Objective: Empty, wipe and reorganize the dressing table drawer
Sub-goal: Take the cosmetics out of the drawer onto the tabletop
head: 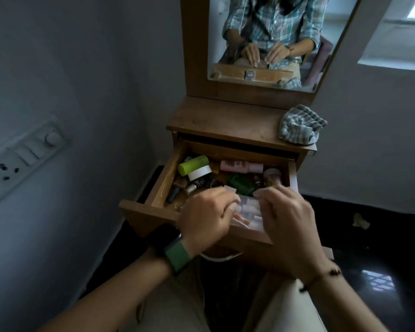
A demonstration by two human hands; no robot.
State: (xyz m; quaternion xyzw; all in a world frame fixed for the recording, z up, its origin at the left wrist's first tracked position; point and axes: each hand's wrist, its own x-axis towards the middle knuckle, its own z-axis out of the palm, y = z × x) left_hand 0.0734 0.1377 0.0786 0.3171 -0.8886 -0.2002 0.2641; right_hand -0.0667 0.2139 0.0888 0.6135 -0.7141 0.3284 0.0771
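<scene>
Wooden dressing-table drawer (159, 188): is being shown pulled fully out from under the brown wooden bench (225, 121), still full.

Contents, far half: a lime-green plastic tube (193, 164) is lying beside a white-lidded round jar (200, 173) at the left; a pale pink bottle (241, 166) is lying along the back wall; a dark green glass bottle (241, 184) is lying mid-drawer; a cream-capped jar (272, 176) is sitting at the right wall. Small dark bottles are being crowded between them. No brand or label text is being resolved; all print is too blurred to read.

Contents, near half: a clear plastic pouch of small pale items (248, 212) is being gripped by both hands. Left hand (207, 218), green watch strap (179, 256) on the wrist: fingers are curling closed on the pouch's left edge. Right hand (289, 220): fingers are pinching its right edge.

Grey-and-white striped cloth (301, 124): is lying crumpled on the bench's right end, below the wood-framed mirror (268, 41).
</scene>
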